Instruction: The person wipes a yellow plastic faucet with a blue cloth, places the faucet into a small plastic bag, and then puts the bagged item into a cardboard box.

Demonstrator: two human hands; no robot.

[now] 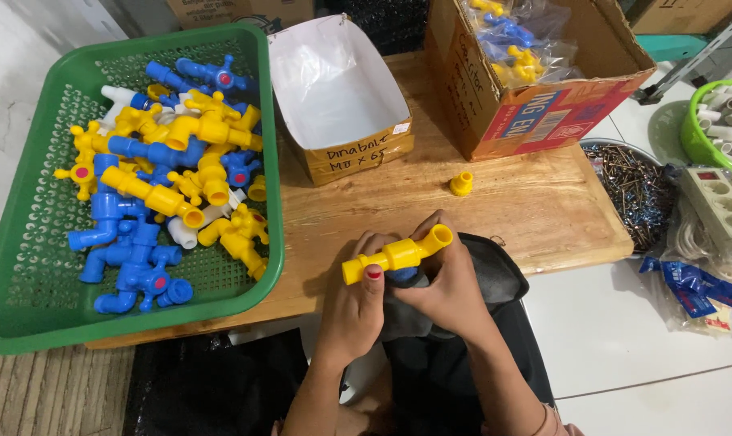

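A yellow plastic tap [398, 255] with a blue part underneath is held by both hands over my lap, just in front of the wooden table [535, 218]. My left hand [354, 303] grips its left end, thumb on top. My right hand [445, 287] wraps around its right side and the dark cloth [495, 270] beneath it. A small yellow cap [461, 184] lies alone on the table beyond my hands.
A green basket [27, 266] at left holds several yellow, blue and white plastic taps. An empty white-lined carton [337, 89] and a cardboard box [535, 97] of bagged taps stand behind. At right are a pan of nails [636, 190], a power strip [725, 202] and a green bowl [693, 133].
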